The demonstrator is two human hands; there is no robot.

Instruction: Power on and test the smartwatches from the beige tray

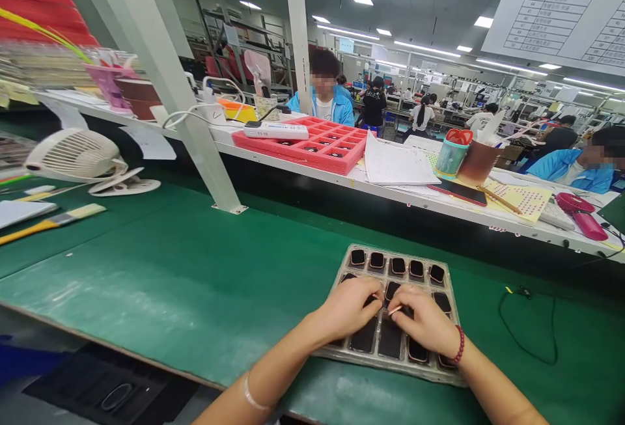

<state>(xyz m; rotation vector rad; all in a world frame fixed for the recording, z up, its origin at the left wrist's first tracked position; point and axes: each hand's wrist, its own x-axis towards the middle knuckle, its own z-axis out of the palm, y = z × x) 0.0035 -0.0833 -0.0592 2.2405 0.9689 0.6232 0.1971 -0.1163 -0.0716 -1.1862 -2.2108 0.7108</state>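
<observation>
Head view shows, left to right, a white fan [78, 155] on the green counter [195, 269], the left hand [352, 304] curled over a tray [385, 363], its hold unclear, and the right hand [424, 315] pinching a tilted watch [395, 310] above it.

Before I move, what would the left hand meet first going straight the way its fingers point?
Probably the right hand, just across a narrow gap from the left hand; depth is unclear, so a small screen in the tray might come first.

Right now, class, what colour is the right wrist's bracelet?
The bracelet is dark red, clearest in the head view.
</observation>
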